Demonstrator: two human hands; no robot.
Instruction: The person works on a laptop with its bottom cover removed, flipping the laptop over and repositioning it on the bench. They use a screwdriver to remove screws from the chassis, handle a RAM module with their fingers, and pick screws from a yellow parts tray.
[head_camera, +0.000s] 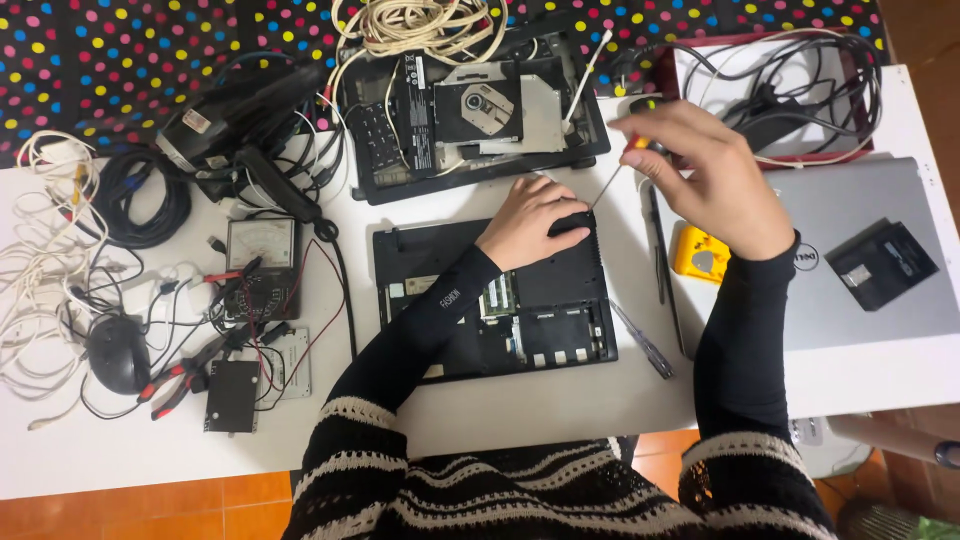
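Illumination is even, moderately bright, and overhead. The white tabletop (500, 420) shows only soft, short shadows and no harsh glare. Focus is sharp overall; the right hand (705, 175) is slightly motion-blurred.

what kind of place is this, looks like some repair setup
Probably a home electronics repair bench: an opened laptop base lies on a white table, the right hand works a screwdriver at it, and a multimeter and pliers sit among tangled cables.
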